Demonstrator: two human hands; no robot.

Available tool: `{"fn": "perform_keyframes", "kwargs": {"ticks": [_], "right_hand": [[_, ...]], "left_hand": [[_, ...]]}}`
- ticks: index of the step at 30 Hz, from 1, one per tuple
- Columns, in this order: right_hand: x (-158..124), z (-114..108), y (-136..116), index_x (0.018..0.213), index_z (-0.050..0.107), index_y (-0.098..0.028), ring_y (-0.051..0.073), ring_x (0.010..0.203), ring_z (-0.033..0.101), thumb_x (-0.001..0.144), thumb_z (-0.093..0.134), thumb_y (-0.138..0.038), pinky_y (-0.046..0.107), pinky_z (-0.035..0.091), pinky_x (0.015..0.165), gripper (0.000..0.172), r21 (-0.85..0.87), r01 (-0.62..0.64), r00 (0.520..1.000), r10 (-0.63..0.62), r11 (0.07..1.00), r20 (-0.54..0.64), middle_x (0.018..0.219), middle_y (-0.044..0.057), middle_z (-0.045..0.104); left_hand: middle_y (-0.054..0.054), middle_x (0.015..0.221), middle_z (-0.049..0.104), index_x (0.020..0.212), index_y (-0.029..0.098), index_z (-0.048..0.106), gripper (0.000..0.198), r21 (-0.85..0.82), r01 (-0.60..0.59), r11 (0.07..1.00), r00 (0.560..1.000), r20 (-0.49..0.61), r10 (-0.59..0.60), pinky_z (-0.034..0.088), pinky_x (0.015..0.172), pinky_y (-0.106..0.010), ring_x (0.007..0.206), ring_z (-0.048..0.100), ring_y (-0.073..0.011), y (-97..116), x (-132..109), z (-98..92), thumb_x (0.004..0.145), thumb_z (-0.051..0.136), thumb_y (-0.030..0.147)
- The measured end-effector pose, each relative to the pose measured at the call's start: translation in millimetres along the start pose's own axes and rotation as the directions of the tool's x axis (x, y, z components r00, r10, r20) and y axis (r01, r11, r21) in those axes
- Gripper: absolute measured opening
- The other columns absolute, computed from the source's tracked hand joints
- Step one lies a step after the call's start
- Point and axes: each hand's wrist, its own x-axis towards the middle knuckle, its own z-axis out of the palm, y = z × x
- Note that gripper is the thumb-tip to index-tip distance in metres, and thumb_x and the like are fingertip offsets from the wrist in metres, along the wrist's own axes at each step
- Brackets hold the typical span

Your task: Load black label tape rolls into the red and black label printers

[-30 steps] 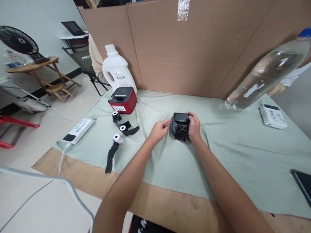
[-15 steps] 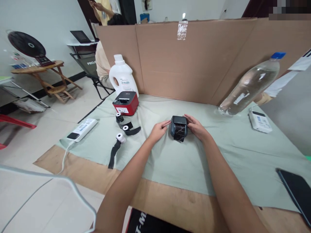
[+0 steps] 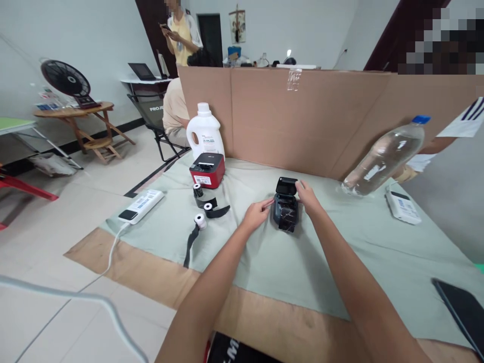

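Note:
A small dark portable printer (image 3: pixel 282 209) stands on the green cloth in front of me, its black lid (image 3: pixel 286 186) tilted up and back. Black patterned paper (image 3: pixel 288 217) fills its mouth and hangs out over the front. My left hand (image 3: pixel 257 215) holds the printer's left side, fingertips against the casing and the other fingers curled. At the right, my right hand (image 3: pixel 308 197) grips the printer by the lid's edge; part of its fingers is hidden. To the left lie several small paper rolls (image 3: pixel 200 221) with black strips unrolled.
A red and black printer (image 3: pixel 207 171) stands before a white jug (image 3: pixel 205 132). A cardboard screen (image 3: pixel 280 121) backs the table. A large water bottle (image 3: pixel 385 159) leans at the right, near a white power strip (image 3: pixel 403 205) and a phone (image 3: pixel 459 310). Another power strip (image 3: pixel 141 205) lies left. People are beyond.
The printer's lid has swung up from closed to open, with my right hand moving up along it. My left hand stays at the printer's side. The camera view has tilted upward.

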Motion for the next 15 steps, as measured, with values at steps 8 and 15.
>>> {"fn": "perform_keyframes", "kwargs": {"ticks": [8,15], "right_hand": [[2.7,-5.2,3.4,0.084,0.081,-0.027,0.039,0.112,0.052,0.065,0.078,-0.03,0.061,0.033,0.105,0.02,-0.674,0.345,0.927,-0.124,0.653,0.354,0.094,0.014,0.064],[10.8,-9.2,-35.1,0.081,0.078,-0.024,0.039,0.109,0.055,0.055,0.085,-0.02,0.057,0.042,0.097,0.026,-0.723,0.354,0.92,-0.08,0.593,0.384,0.101,0.014,0.062]], "left_hand": [[0.0,0.134,0.067,0.139,0.026,0.063,0.057,0.015,0.012,1.0,1.0,-0.005,-0.012,0.05,0.111,-0.035,0.124,0.066,-0.019,-1.5,1.2,1.4,0.086,0.05,0.009],[0.0,0.133,0.069,0.137,0.026,0.064,0.055,0.01,-0.002,1.0,1.0,-0.008,0.002,0.046,0.115,-0.035,0.128,0.063,-0.0192,0.3,1.2,-0.1,0.086,0.05,0.01]]}}
